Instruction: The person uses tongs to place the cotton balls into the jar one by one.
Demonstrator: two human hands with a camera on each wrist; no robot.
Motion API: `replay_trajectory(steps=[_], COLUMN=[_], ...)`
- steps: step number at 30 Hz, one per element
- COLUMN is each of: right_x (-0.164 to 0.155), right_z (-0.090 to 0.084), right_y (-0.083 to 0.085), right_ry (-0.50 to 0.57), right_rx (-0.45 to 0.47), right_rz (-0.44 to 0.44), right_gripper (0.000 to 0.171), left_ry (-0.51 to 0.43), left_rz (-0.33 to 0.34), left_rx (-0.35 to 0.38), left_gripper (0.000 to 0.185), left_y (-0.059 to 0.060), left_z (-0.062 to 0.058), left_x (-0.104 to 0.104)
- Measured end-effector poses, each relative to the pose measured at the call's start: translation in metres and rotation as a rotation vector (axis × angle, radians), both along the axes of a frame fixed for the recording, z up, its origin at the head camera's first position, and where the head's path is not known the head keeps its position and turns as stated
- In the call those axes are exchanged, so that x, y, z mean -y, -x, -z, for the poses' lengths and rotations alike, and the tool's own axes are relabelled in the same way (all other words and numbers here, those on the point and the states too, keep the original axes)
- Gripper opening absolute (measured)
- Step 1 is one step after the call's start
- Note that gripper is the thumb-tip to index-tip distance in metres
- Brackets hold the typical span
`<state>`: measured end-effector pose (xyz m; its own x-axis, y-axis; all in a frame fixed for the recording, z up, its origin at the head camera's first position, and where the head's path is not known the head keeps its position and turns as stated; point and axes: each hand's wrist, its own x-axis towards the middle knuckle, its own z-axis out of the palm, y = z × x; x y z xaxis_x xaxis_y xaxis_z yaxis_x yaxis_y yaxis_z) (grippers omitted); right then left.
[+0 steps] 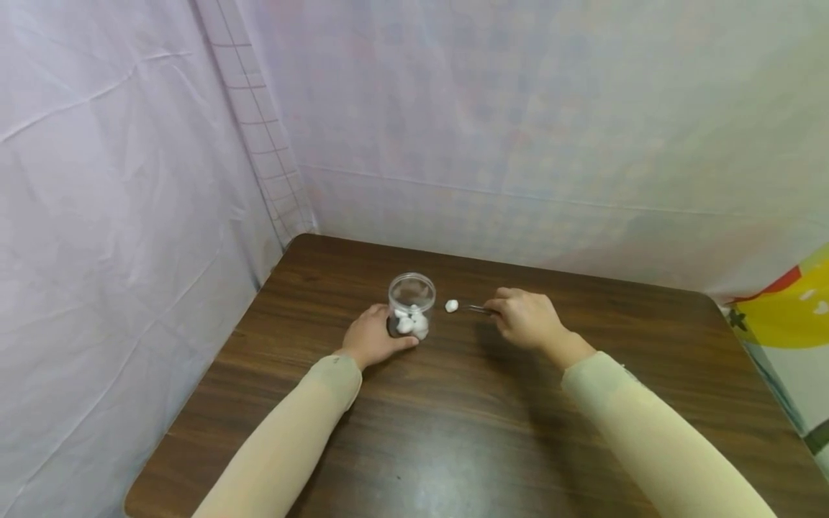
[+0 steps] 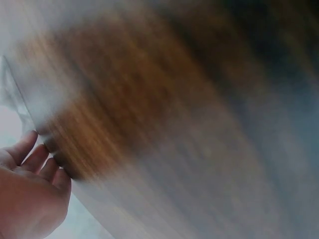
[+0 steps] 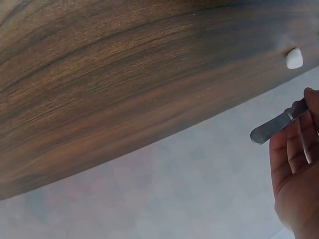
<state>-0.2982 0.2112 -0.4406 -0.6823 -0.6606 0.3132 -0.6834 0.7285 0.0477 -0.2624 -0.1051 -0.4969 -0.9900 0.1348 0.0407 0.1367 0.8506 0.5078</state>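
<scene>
On the brown table stands a clear open jar point(image 1: 412, 291) with several white cotton balls point(image 1: 414, 324) inside. My left hand point(image 1: 373, 338) holds it low from the left, thumb along the near side; the left wrist view shows this hand point(image 2: 37, 191) at its edge, blurred. To the right of the jar my right hand point(image 1: 527, 316) pinches metal tweezers point(image 1: 478, 309), whose tips point left toward the jar. A single cotton ball point(image 1: 451, 306) is at the tips, beside the jar. In the right wrist view the tweezers' rounded back end point(image 3: 269, 129) sticks out from the fingers.
The wood-grain table point(image 1: 447, 432) has rounded corners. Pale cloth sheets point(image 1: 518, 108) hang behind it and to the left. A yellow and red patterned cloth point(image 1: 790, 309) shows beyond the right edge.
</scene>
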Motion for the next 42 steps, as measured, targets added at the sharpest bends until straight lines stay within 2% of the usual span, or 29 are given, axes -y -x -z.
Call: replay_trajectory(steps=[10, 22, 42], right_x=[0.006, 0.016, 0.024], right_z=[0.009, 0.019, 0.026], right_y=[0.013, 0.023, 0.023], right_ry=[-0.032, -0.045, -0.105], right_rx=[0.005, 0.027, 0.037], right_rz=[0.017, 0.057, 0.071], right_gripper=[0.018, 0.018, 0.017], left_ry=[0.000, 0.013, 0.027], left_rz=[0.000, 0.003, 0.009], left_rx=[0.000, -0.027, -0.019], left_gripper=[0.088, 0.088, 0.090], left_y=[-0.001, 0.002, -0.001], left_z=[-0.002, 0.003, 0.002], left_x=[0.002, 0.001, 0.000])
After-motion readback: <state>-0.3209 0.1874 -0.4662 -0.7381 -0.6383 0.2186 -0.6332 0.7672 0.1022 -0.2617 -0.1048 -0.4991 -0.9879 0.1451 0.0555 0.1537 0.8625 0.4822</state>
